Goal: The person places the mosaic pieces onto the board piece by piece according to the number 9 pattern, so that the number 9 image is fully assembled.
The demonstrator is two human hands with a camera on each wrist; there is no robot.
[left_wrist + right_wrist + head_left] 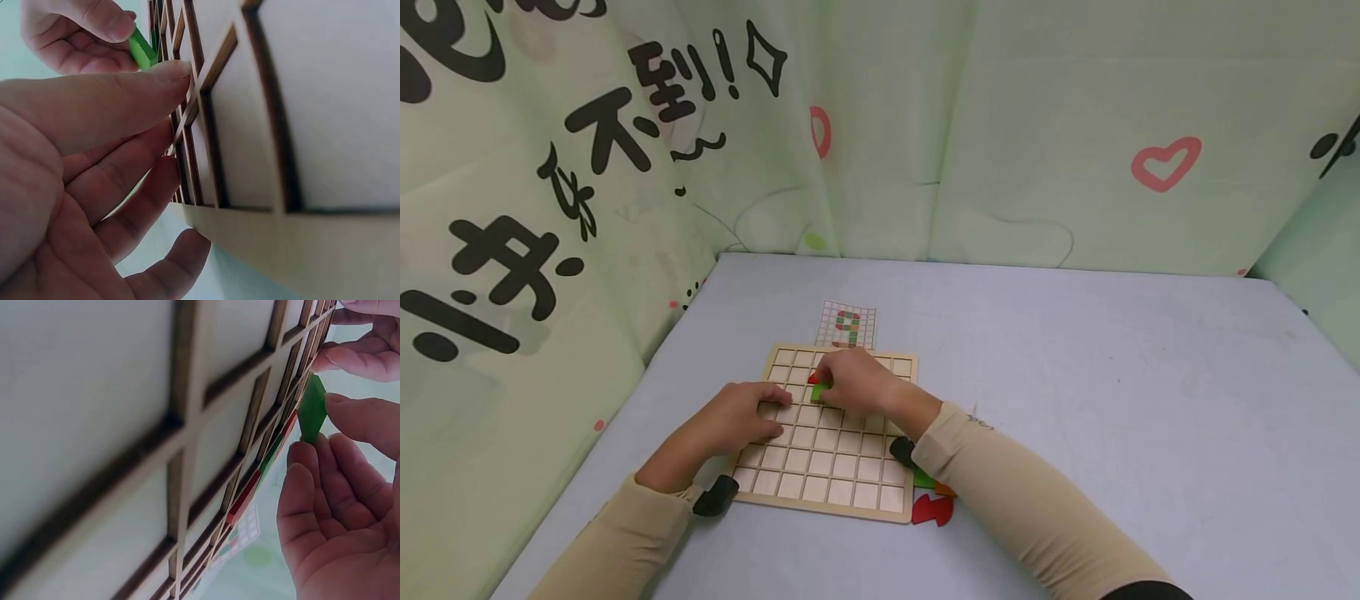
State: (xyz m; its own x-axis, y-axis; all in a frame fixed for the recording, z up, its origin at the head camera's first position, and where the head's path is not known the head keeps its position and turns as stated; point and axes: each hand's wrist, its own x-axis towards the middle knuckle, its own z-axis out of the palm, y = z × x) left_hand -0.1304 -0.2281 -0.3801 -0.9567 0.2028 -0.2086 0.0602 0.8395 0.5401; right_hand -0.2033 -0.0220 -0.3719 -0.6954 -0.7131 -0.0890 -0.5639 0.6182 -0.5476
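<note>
While the left hand (741,412), relaxed, apparently steadies the board (841,490), lower centre, the right hand (857,382) pinches a green tile (312,409).

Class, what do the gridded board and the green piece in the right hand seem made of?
Gridded board: probably wood, matte; pale tan frame, brown-edged grid strips. Green piece: perhaps painted wood or plastic, smooth; even colour, no visible grain.
</note>
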